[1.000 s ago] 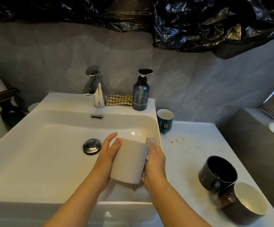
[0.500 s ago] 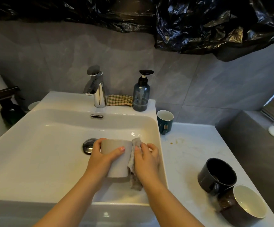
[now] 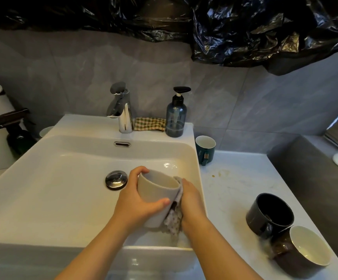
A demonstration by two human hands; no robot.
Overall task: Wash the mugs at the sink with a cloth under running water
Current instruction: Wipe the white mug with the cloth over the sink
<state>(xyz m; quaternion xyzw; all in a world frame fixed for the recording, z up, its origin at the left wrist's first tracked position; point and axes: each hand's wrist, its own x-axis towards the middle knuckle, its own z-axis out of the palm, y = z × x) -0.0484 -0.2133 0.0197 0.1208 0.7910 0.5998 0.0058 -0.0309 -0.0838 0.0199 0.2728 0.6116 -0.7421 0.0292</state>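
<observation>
Over the right part of the white sink (image 3: 49, 178), my left hand (image 3: 138, 201) grips a pale grey mug (image 3: 157, 196), thumb across its side, mouth tilted away from me. My right hand (image 3: 191, 201) presses a wet grey cloth (image 3: 174, 219) against the mug's right side; the cloth hangs down below it. Its fingers are hidden behind the mug and cloth. No water is visible at the chrome tap (image 3: 121, 110). A black mug (image 3: 270, 214) and a brown mug with a white inside (image 3: 301, 251) lie on the counter at right. A green mug (image 3: 205, 149) stands behind the sink's corner.
A blue soap dispenser (image 3: 175, 116) and a checked cloth (image 3: 149, 124) sit on the sink's back ledge. The drain plug (image 3: 116, 178) is left of my hands. A dark spray bottle (image 3: 15, 130) stands at far left. Brown stains mark the white counter (image 3: 230, 178). Black plastic hangs overhead.
The mug has turned in my left hand so its open mouth now shows. My right hand with the cloth has slid from the mug's front to its right side.
</observation>
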